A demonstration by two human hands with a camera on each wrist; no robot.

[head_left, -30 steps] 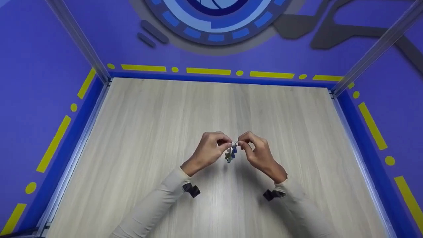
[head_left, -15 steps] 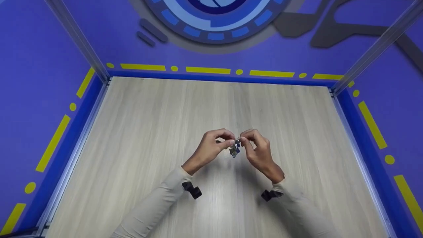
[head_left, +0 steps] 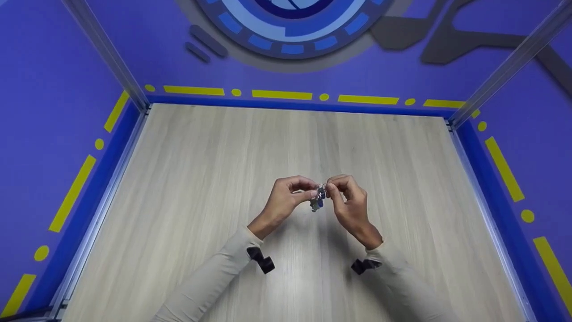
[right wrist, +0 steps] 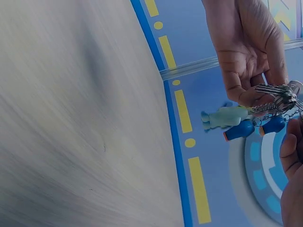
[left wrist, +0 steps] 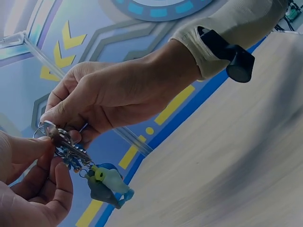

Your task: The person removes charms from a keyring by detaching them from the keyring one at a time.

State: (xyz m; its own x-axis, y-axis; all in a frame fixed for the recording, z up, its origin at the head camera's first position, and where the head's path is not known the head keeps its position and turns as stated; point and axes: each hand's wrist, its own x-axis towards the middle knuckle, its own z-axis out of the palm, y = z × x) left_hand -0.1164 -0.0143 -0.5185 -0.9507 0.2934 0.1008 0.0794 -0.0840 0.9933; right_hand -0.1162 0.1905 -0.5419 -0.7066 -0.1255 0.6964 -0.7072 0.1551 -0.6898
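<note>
A bunch of keychains (head_left: pixel 317 203) hangs between both hands, above the table. My left hand (head_left: pixel 283 199) pinches its metal parts between thumb and fingers. Thumb and forefinger of my right hand (head_left: pixel 351 201) pinch the ring end, close beside the left fingertips. In the right wrist view, several metal split rings (right wrist: pixel 286 98) cluster together. From their short chains hang a pale green figurine (right wrist: pixel 226 117) and blue charms (right wrist: pixel 240 130) with orange ends. The left wrist view shows the figurine (left wrist: pixel 113 180) dangling below the fingers. Fingertips partly cover the rings.
The light wood-grain table (head_left: pixel 214 156) lies beneath the hands. Blue panels with yellow markings (head_left: pixel 281 95) border its back and sides, with metal posts (head_left: pixel 105 53) at the back corners. A small black camera (head_left: pixel 261 260) is strapped to each wrist.
Both hands have shifted slightly away from the body, and the keychains have moved a little right and up with them. The fingertips have stayed close together on the rings.
</note>
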